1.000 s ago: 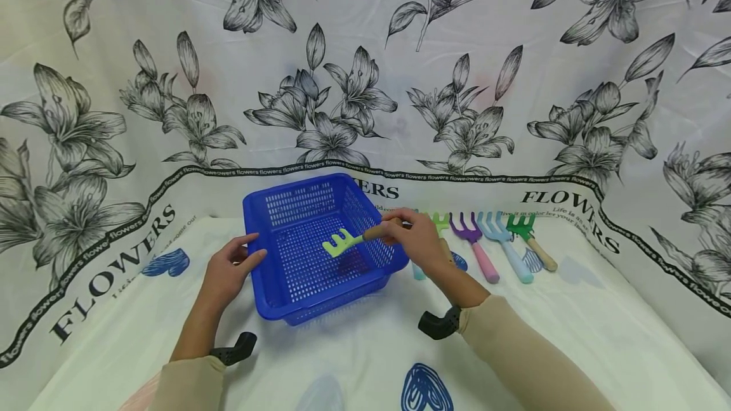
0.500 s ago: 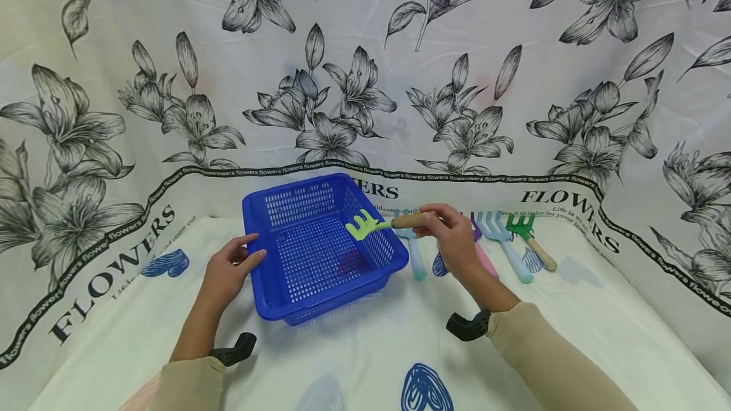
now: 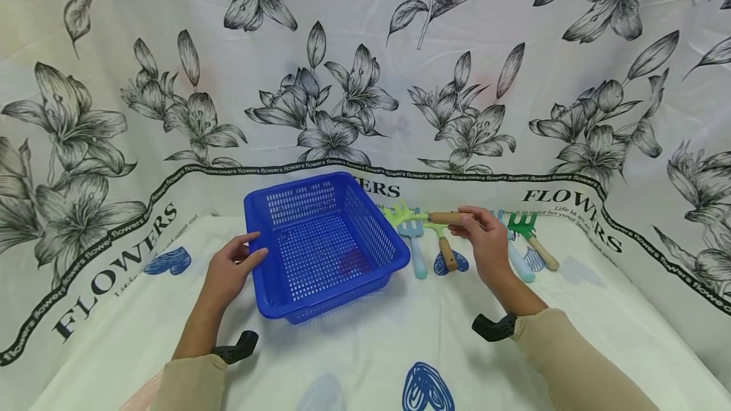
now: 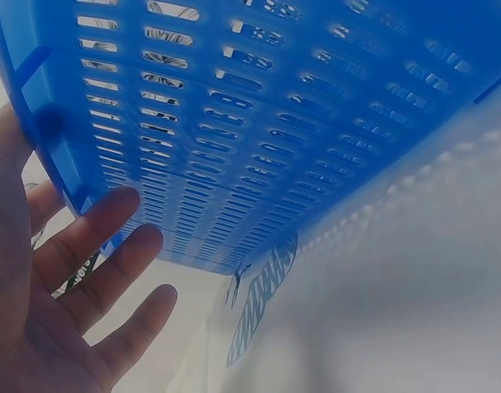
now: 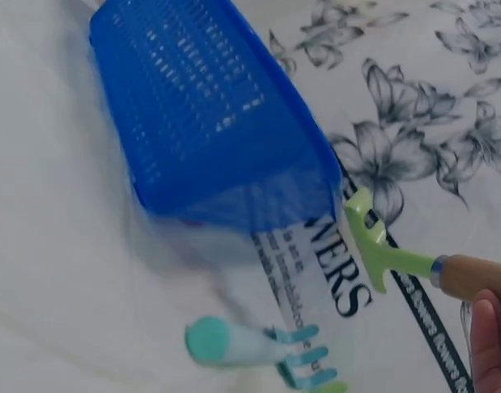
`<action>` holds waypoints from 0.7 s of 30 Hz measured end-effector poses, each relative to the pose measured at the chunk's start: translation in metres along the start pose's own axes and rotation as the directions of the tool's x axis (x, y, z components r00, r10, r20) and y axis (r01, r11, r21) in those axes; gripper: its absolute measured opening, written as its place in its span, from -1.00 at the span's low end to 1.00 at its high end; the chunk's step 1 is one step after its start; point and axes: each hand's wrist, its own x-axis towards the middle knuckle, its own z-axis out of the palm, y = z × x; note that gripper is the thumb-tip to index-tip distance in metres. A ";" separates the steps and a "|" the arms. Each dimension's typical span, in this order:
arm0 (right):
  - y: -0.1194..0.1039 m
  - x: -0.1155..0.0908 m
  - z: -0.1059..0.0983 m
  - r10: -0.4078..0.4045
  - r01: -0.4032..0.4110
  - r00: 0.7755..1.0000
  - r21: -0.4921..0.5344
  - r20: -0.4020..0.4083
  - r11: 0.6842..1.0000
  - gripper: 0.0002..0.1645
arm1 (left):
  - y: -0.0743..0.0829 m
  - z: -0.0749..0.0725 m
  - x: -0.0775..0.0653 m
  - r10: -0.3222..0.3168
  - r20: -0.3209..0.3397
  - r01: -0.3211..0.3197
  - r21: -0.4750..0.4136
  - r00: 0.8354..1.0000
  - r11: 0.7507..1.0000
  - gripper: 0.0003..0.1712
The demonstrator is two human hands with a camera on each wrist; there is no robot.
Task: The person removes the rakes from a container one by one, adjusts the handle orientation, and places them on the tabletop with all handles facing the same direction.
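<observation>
A blue plastic basket (image 3: 328,297) with slotted walls stands on the cloth, raised or tilted at one side. At its left rim, my left hand (image 3: 230,271) holds the edge; in the left wrist view several fingers (image 4: 111,278) lie along the outside of the wall. My right hand (image 3: 482,233) pinches the wooden handle of a small light-green hand rake (image 3: 408,213), whose tines point left above the row of tools, just right of the basket. In the right wrist view that rake (image 5: 369,246) hangs close to the basket's corner.
Below the held rake lie a light-blue rake (image 3: 418,252) and another light-green rake (image 3: 447,254) with a wooden handle. Further right are a second blue rake (image 3: 521,262), partly behind my hand, and a dark-green rake (image 3: 537,246). Behind hangs a flower-printed cloth (image 3: 365,144).
My right hand has drawn the light-green rake out of the basket's opening and rightward over the other tools. My left hand and the basket have stayed in place.
</observation>
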 end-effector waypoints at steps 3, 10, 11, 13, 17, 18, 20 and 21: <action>0.003 0.000 -0.011 0.013 -0.013 0.999 0.009 -0.033 1.000 -0.63 | 0.001 0.000 0.001 0.002 0.003 -0.002 -0.001 1.000 1.000 -0.33; 0.006 -0.003 -0.031 0.012 -0.019 0.993 -0.062 -0.117 0.998 -0.65 | 0.000 0.001 0.000 -0.005 0.001 0.005 -0.001 1.000 1.000 -0.30; 0.006 -0.004 -0.033 0.005 -0.014 0.993 -0.077 -0.121 0.997 -0.67 | 0.000 0.001 0.000 -0.004 0.001 0.004 -0.002 1.000 1.000 -0.30; 0.007 -0.004 -0.039 -0.003 -0.008 0.992 -0.085 -0.129 0.996 -0.71 | 0.000 0.000 -0.001 -0.005 -0.001 0.005 -0.004 1.000 1.000 -0.30; 0.008 -0.005 -0.051 0.009 -0.024 0.988 -0.100 -0.152 0.995 -0.78 | -0.001 0.000 -0.001 -0.003 -0.004 0.003 -0.005 1.000 1.000 -0.33; 0.008 -0.006 -0.054 0.015 -0.031 0.987 -0.105 -0.158 0.994 -0.79 | -0.001 0.000 -0.001 -0.003 -0.005 0.003 -0.005 1.000 1.000 -0.32; 0.008 -0.007 -0.060 0.020 -0.039 0.986 -0.116 -0.168 0.993 -0.79 | -0.001 0.000 0.000 -0.002 -0.007 0.002 -0.003 1.000 1.000 -0.31; 0.008 -0.007 -0.063 0.021 -0.043 0.985 -0.125 -0.172 0.991 -0.79 | -0.001 0.001 0.000 -0.002 -0.008 0.002 -0.003 1.000 1.000 -0.31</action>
